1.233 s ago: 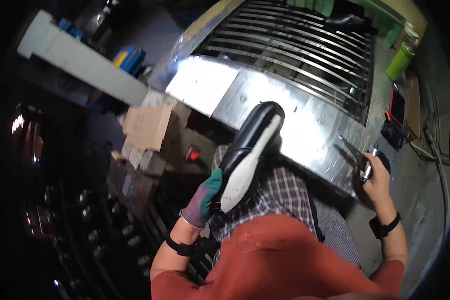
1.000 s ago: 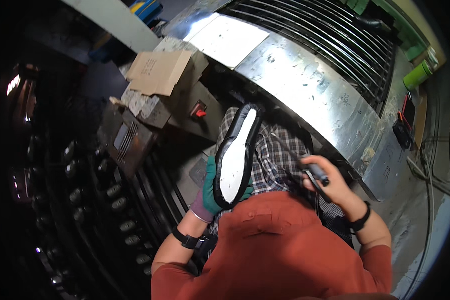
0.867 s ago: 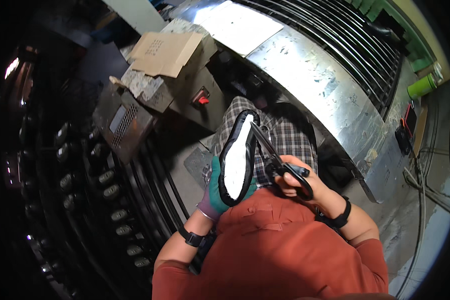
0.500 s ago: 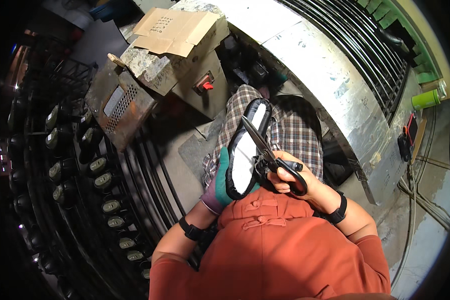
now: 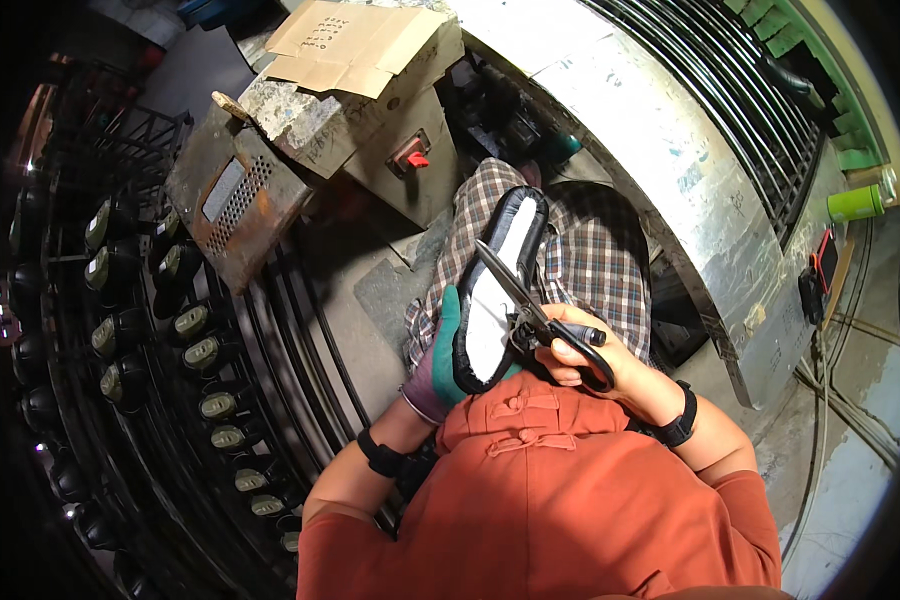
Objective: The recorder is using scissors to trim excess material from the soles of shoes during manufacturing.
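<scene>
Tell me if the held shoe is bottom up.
Bottom up: the shoe in the left hand shows the camera its white underside, rimmed in black.

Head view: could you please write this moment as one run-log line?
left grip: black shoe, white underside up | right grip: scissors, blades over shoe

At your one o'clock stands a scuffed metal table [image 5: 660, 150], a strong white glare across its top and dark bars [image 5: 735, 110] set along its far side. A worn, paint-flecked cabinet [image 5: 382, 195] sits at your eleven. From eight to nine, black racks [image 5: 270, 340] recede into dimness. Grey, stained floor [image 5: 770, 440] spreads toward your four, where pale cables [image 5: 855, 412] trail across it.
</scene>
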Tool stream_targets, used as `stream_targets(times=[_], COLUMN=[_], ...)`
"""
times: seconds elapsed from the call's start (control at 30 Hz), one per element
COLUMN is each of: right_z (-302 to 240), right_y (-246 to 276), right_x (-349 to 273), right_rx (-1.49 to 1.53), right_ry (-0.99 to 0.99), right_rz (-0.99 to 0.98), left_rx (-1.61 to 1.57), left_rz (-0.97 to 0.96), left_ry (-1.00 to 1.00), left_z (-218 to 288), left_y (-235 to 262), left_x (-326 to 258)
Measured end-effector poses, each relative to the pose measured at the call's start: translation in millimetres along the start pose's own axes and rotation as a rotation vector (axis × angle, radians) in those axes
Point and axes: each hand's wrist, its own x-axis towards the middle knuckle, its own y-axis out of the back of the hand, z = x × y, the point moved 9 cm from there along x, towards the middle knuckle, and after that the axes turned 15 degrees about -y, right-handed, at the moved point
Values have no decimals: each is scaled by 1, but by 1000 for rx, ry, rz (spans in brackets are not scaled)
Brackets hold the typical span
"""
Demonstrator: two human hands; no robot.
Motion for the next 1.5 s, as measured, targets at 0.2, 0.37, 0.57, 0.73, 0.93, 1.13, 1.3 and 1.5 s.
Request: stream_targets(times=[0.2,0.37,0.57,0.73,0.93,1.13,1.3,1.5], right_z=[-3,-56,-53,-53,-47,-36,-14,-47], right_y=[2,-25,-33,-48,-21,8,46,-36], right_x=[-8,-47,-63,-63,-46,-31,-33,-52], right_rx=[-113,-1442,-2108,-2252,-1976,-1456,-673,-1876], right_ry=[-72,474,504,491,438,371,108,515], right_rz=[49,567,708,714,681,547,519,656], left_rx=[-228,-156,-234,-287,-252,-162,-153,-241], left_rz=[-4,96,123,55,1,215,155,120], left_ry=[70,102,127,102,116,70,73,40], left_z=[-6,-3,-7,-5,2,2,-5,-2], left_y=[-1,8,20,5,4,26,36,22], left_x=[-4,-9,-10,-7,-12,-17,-16,-11])
